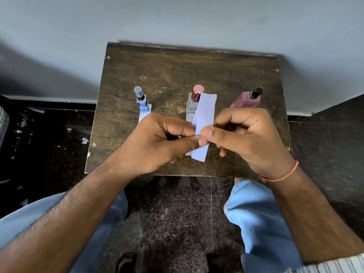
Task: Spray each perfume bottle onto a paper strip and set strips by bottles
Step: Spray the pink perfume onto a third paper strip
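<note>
Three perfume bottles stand in a row on a small dark wooden table. A blue bottle with a clear cap is at the left, with a white paper strip lying in front of it. In the middle stands a clear bottle with a pink cap. A pink bottle with a black sprayer is at the right. Above the table's front half, my left hand and my right hand both pinch a white paper strip held upright. A second strip seems to sit behind it.
The table stands against a pale wall. Dark speckled floor surrounds it, with scraps of white paper scattered at the left. My knees in light blue trousers are just below the table's front edge.
</note>
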A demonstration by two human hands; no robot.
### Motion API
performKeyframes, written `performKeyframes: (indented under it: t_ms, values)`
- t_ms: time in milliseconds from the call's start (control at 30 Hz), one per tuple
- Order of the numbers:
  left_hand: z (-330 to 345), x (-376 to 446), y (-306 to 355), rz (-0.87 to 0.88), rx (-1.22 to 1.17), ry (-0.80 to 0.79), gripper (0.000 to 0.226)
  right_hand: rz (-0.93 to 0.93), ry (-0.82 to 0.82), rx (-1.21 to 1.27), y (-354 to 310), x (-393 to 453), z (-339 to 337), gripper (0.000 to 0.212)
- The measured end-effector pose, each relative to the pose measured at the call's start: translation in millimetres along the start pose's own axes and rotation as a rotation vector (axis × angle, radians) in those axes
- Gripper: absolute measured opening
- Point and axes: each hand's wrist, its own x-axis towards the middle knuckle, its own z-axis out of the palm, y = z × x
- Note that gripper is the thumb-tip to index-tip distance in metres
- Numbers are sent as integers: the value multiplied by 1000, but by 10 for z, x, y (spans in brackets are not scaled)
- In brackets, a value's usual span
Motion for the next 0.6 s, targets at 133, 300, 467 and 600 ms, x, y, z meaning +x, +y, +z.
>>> performKeyframes:
  t_ms: [133, 300, 467, 600]
  values:
    - [-25, -13, 26, -28, -72, -66, 18, 11, 14, 52, 17, -7, 1, 12]
    - [-30, -38, 38, -63, -260, -159, 35, 33, 20, 197, 29, -1, -14, 19]
    - [-14, -14, 14, -35, -237, -165, 29, 26, 18, 189, 36, 0, -1, 16]
    - [-16, -21, 22, -29, -240, -178, 27, 24, 22, 199, 32, 2, -12, 17]
